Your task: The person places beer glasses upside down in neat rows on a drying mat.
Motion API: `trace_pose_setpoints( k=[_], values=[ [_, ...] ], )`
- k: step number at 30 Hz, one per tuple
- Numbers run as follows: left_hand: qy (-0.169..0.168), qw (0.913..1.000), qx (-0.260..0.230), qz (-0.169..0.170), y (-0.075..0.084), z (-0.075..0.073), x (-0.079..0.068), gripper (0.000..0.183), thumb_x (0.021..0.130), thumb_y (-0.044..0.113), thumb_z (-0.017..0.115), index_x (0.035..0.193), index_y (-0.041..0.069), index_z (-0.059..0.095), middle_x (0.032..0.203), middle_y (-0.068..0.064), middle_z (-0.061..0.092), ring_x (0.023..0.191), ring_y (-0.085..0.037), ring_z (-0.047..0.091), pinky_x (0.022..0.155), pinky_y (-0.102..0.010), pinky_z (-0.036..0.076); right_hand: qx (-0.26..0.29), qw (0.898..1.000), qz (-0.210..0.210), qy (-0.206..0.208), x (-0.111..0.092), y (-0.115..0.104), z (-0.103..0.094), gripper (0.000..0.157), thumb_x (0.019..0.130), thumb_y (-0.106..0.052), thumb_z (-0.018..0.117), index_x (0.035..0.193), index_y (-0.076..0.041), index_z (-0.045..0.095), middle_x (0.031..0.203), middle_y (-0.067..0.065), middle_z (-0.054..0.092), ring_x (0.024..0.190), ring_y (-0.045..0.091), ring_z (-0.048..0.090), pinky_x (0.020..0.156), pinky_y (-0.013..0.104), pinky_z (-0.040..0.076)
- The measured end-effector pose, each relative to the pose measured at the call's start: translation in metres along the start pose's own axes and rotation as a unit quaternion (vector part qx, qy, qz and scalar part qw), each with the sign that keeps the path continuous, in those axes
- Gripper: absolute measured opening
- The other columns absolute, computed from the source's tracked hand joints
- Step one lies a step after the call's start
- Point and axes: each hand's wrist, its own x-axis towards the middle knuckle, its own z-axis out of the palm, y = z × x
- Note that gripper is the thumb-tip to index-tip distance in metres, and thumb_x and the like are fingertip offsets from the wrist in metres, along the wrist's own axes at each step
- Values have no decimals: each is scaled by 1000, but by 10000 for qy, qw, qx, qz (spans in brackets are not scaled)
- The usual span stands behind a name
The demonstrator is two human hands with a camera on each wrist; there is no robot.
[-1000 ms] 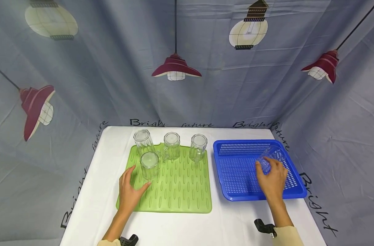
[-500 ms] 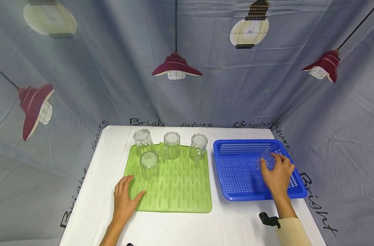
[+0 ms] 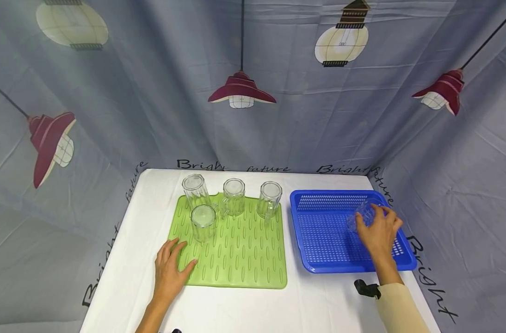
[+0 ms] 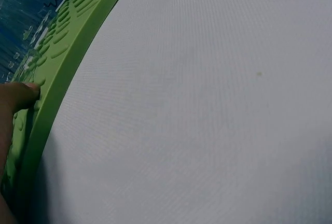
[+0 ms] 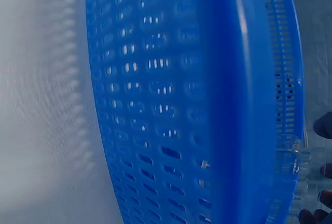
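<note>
In the head view, my right hand is over the right part of a blue plastic basket. Its thumb and fingers are curled about a clear glass, which lies tilted inside; the hand partly covers it. The right wrist view shows part of this glass beyond the basket rim, near the fingertips. My left hand rests with relaxed, spread fingers on the lower left edge of a green ridged mat. Nearest to it, a clear glass mug stands upside down on the mat.
Along the mat's back edge stand more upturned glass mugs: one at the left, one in the middle and one at the right. A white cloth covers the table. Grey curtains hang behind and at both sides.
My left hand has drawn back slightly left and toward me, away from the near mug. My right hand has shifted a little right at the glass in the basket. The mugs on the mat stay put.
</note>
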Motion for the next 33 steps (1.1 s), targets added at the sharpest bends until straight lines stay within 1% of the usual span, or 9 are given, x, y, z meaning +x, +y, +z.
trace_pose_setpoints(
  k=[4, 6, 12, 15, 17, 22, 28, 33],
  values=[
    [1, 10000, 63, 60, 1, 1, 0, 63, 83, 22, 94, 137, 6, 68, 158, -22, 51, 154, -48, 33, 124, -73, 25, -47, 9998, 21, -203, 5, 3, 2, 74, 104, -34, 65, 163, 2, 38, 171, 33, 21, 155, 55, 14, 120, 76, 21],
    [19, 9999, 80, 92, 0, 1, 0, 60, 82, 22, 95, 135, 6, 70, 157, -22, 52, 152, -47, 36, 123, -72, 25, -46, 9996, 31, -292, 8, 5, 4, 78, 104, -34, 66, 165, 2, 33, 173, 33, 17, 157, 56, 10, 122, 77, 16],
    [164, 9996, 85, 218, 1, 3, 1, 59, 81, 21, 96, 132, 5, 72, 154, -24, 55, 145, -45, 43, 121, -69, 28, 22, 9984, 31, -556, 16, 10, 8, 91, 103, -32, 67, 171, -3, 15, 178, 30, 2, 160, 56, 3, 126, 80, 11],
    [196, 9995, 85, 223, 0, 4, 1, 59, 80, 20, 96, 131, 5, 72, 154, -24, 56, 145, -46, 44, 121, -70, 28, 10, 9981, 37, -618, 20, 11, 9, 91, 105, -33, 64, 172, -2, 11, 178, 30, -2, 160, 57, 1, 127, 82, 7],
    [209, 9995, 77, 216, 0, 4, 1, 59, 79, 20, 97, 131, 5, 72, 153, -24, 56, 145, -46, 44, 121, -72, 28, -5, 9981, 41, -622, 23, 11, 9, 86, 108, -32, 59, 171, 0, 11, 178, 33, 0, 160, 58, 2, 127, 81, 7],
    [241, 9994, 80, 251, 0, 3, 3, 59, 78, 19, 97, 130, 6, 73, 152, -24, 57, 144, -46, 46, 121, -71, 28, -256, 9975, 29, -665, 25, 8, 2, 73, 113, -30, 47, 169, 5, 14, 172, 40, 10, 156, 62, 8, 122, 80, 11],
    [311, 9992, 17, 256, 1, 3, 3, 58, 77, 17, 98, 128, 5, 73, 150, -25, 58, 143, -48, 46, 121, -71, 28, -603, 9944, -43, -870, 28, 6, -1, 72, 115, -30, 44, 168, 7, 14, 169, 43, 13, 151, 66, 14, 119, 80, 17],
    [260, 9994, 36, 234, 0, 4, 2, 58, 77, 19, 98, 129, 6, 73, 151, -24, 58, 144, -47, 45, 122, -72, 28, -752, 9933, -58, -870, 27, 7, 0, 72, 115, -30, 45, 168, 7, 14, 168, 44, 15, 150, 67, 16, 120, 81, 18]
  ],
)
